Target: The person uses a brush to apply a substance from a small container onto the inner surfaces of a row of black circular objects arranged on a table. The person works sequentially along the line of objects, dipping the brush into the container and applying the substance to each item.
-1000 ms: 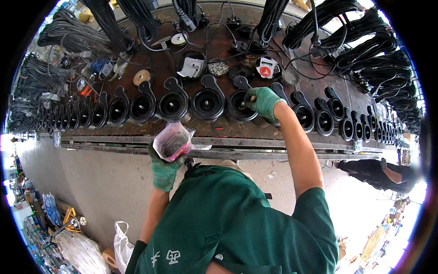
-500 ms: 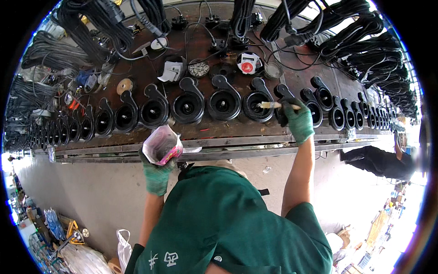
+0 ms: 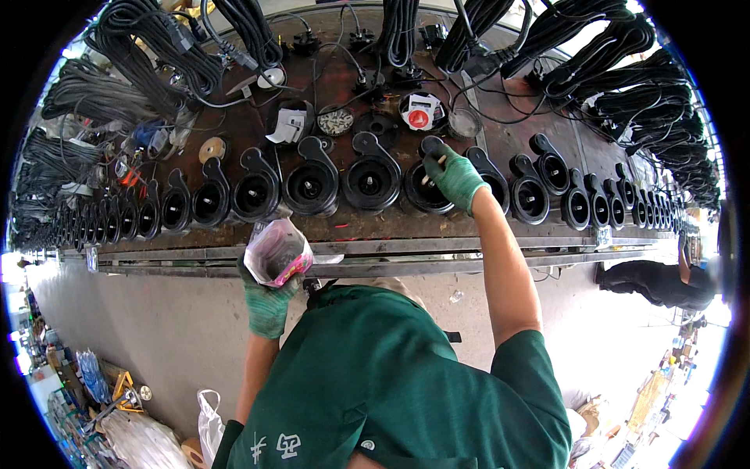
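Note:
My left hand (image 3: 266,306), in a green glove, is closed around an open pink-and-white plastic pouch (image 3: 276,248) just in front of the bench edge. Its greyish inside faces up. In my right hand (image 3: 459,181), also gloved in green, is a brush with a pale wooden handle (image 3: 442,159). That hand hovers over a round black housing (image 3: 423,197) in the bench row and covers much of it. The brush tip points into the housing; whether it touches the centre pin cannot be seen. To the left stands a similar black housing (image 3: 370,181) with its pin showing.
More black housings line the wooden bench (image 3: 344,228) both ways. Behind them are a dish of small pale parts (image 3: 335,120), a black bowl with labels (image 3: 423,112) and hanging bundles of black cable (image 3: 399,31). A person in dark clothes (image 3: 660,283) is at far right.
My right hand has moved left and a little up with the brush, now covering part of the housing. My left hand holds the pouch in nearly the same place.

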The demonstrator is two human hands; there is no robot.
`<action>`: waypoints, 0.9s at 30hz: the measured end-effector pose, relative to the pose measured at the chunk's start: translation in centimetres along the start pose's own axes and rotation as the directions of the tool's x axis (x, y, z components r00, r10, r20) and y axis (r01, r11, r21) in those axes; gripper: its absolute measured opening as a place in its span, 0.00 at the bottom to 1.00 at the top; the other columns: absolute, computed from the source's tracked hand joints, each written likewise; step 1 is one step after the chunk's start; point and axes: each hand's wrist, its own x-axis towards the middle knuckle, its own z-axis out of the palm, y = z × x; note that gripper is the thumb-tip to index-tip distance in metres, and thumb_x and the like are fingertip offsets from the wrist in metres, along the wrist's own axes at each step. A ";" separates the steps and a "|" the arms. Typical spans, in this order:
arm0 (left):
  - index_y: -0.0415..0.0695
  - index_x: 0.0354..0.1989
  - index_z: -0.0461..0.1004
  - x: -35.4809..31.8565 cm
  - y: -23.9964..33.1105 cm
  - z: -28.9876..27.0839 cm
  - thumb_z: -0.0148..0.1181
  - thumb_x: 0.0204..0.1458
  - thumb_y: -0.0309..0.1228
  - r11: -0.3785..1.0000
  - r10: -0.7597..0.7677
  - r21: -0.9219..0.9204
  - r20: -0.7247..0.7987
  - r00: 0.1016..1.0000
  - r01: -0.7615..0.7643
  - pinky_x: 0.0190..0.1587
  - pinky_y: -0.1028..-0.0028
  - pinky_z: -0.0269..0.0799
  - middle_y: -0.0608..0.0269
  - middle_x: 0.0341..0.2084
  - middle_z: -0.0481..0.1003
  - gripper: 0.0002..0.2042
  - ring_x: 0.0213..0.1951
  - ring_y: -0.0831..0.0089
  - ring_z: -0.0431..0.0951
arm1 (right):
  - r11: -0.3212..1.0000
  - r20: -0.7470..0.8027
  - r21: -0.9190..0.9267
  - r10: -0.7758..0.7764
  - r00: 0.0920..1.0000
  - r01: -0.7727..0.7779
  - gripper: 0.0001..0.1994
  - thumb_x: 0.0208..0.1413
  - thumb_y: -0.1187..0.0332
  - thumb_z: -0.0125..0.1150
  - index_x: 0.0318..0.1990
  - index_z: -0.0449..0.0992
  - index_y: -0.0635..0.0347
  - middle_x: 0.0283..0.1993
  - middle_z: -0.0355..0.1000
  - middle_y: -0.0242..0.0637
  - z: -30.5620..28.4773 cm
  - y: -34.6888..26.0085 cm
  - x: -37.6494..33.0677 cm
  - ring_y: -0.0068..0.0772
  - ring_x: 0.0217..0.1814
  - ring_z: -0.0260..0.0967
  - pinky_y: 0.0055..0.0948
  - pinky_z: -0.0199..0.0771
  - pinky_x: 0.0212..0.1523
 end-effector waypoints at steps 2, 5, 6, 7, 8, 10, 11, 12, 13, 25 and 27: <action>0.40 0.67 0.62 -0.4 0.4 0.6 0.77 0.44 0.30 0.999 -0.027 -0.018 -0.017 0.999 0.027 0.64 0.62 0.70 0.56 0.60 0.71 0.40 0.60 0.63 0.73 | 0.964 0.181 -0.265 0.032 0.983 0.018 0.14 0.64 0.62 0.58 0.51 0.73 0.60 0.35 0.78 0.47 -0.8 -0.3 0.0 0.46 0.33 0.75 0.37 0.75 0.39; 0.40 0.66 0.62 -0.8 1.5 1.8 0.77 0.44 0.29 0.999 -0.033 -0.017 -0.034 0.999 0.032 0.64 0.62 0.70 0.55 0.60 0.71 0.40 0.60 0.63 0.73 | 0.934 0.318 -0.348 0.034 0.947 0.084 0.12 0.60 0.64 0.60 0.48 0.74 0.58 0.35 0.77 0.47 -2.3 -0.9 -0.9 0.49 0.35 0.75 0.37 0.75 0.39; 0.40 0.66 0.62 -0.8 1.6 2.3 0.76 0.44 0.29 1.000 -0.028 -0.013 -0.038 0.999 0.027 0.64 0.62 0.70 0.55 0.60 0.71 0.40 0.60 0.63 0.73 | 0.942 0.357 -0.322 0.028 0.934 0.095 0.12 0.60 0.65 0.60 0.48 0.75 0.57 0.34 0.77 0.46 -2.9 -0.8 -1.1 0.48 0.34 0.75 0.36 0.75 0.39; 0.42 0.66 0.60 -1.0 1.6 2.7 0.77 0.42 0.25 0.997 -0.032 -0.066 -0.038 0.999 0.029 0.63 0.62 0.71 0.55 0.60 0.70 0.41 0.60 0.63 0.73 | 0.950 0.395 -0.295 0.020 0.918 0.106 0.11 0.59 0.65 0.60 0.47 0.76 0.57 0.34 0.77 0.45 -3.5 -0.9 -1.2 0.46 0.34 0.74 0.36 0.75 0.39; 0.44 0.66 0.59 -1.2 1.6 3.1 0.77 0.40 0.22 0.993 -0.037 -0.116 -0.040 0.999 0.032 0.62 0.63 0.72 0.56 0.61 0.69 0.43 0.60 0.63 0.73 | 0.954 0.402 -0.288 0.046 0.914 0.079 0.10 0.58 0.67 0.60 0.46 0.78 0.56 0.33 0.77 0.44 -4.1 -1.2 -1.2 0.43 0.34 0.74 0.35 0.75 0.39; 0.45 0.66 0.57 -1.6 1.8 3.9 0.77 0.38 0.18 0.989 -0.064 -0.134 -0.027 0.998 0.060 0.62 0.64 0.73 0.56 0.61 0.68 0.44 0.60 0.64 0.73 | 0.961 0.417 -0.275 0.097 0.904 0.024 0.10 0.56 0.70 0.59 0.44 0.80 0.56 0.33 0.76 0.43 -4.9 -1.8 -1.1 0.38 0.34 0.74 0.33 0.75 0.40; 0.44 0.65 0.57 -1.5 2.0 4.4 0.76 0.38 0.17 0.991 -0.086 -0.105 -0.006 0.996 0.085 0.62 0.64 0.73 0.56 0.61 0.68 0.44 0.60 0.64 0.73 | 0.965 0.405 -0.256 0.056 0.913 0.054 0.10 0.55 0.71 0.59 0.44 0.81 0.56 0.34 0.77 0.43 -4.8 -1.4 -0.9 0.36 0.35 0.74 0.32 0.75 0.40; 0.44 0.65 0.57 -1.5 2.2 4.7 0.76 0.38 0.17 0.991 -0.108 -0.074 0.016 0.994 0.109 0.62 0.64 0.73 0.57 0.60 0.68 0.43 0.60 0.64 0.73 | 0.968 0.390 -0.236 0.016 0.921 0.084 0.11 0.53 0.73 0.59 0.43 0.82 0.56 0.34 0.77 0.42 -4.5 -0.9 -0.5 0.34 0.35 0.74 0.32 0.75 0.40; 0.44 0.65 0.57 -1.6 2.3 4.8 0.76 0.38 0.17 0.993 -0.102 -0.060 0.018 0.995 0.103 0.62 0.63 0.73 0.57 0.60 0.68 0.43 0.60 0.64 0.73 | 0.970 0.373 -0.216 -0.024 0.928 0.112 0.11 0.52 0.74 0.58 0.42 0.82 0.56 0.35 0.77 0.42 -4.3 -0.6 -0.3 0.32 0.36 0.74 0.31 0.75 0.40; 0.43 0.65 0.57 0.8 -0.6 4.7 0.77 0.37 0.18 0.994 -0.073 0.098 0.175 0.982 0.056 0.61 0.64 0.73 0.56 0.59 0.69 0.44 0.58 0.63 0.74 | 0.862 -0.172 0.507 0.115 0.978 -0.012 0.11 0.63 0.75 0.56 0.52 0.76 0.64 0.32 0.74 0.31 -10.7 0.2 -11.6 0.19 0.26 0.67 0.20 0.68 0.27; 0.43 0.65 0.56 0.7 -3.3 4.4 0.77 0.36 0.19 0.996 -0.081 0.058 0.168 0.982 0.072 0.60 0.64 0.73 0.56 0.57 0.69 0.45 0.57 0.63 0.74 | 0.866 -0.286 0.500 0.175 0.942 -0.009 0.09 0.65 0.73 0.55 0.50 0.75 0.61 0.29 0.73 0.33 -10.7 -0.3 -13.6 0.20 0.22 0.66 0.21 0.64 0.21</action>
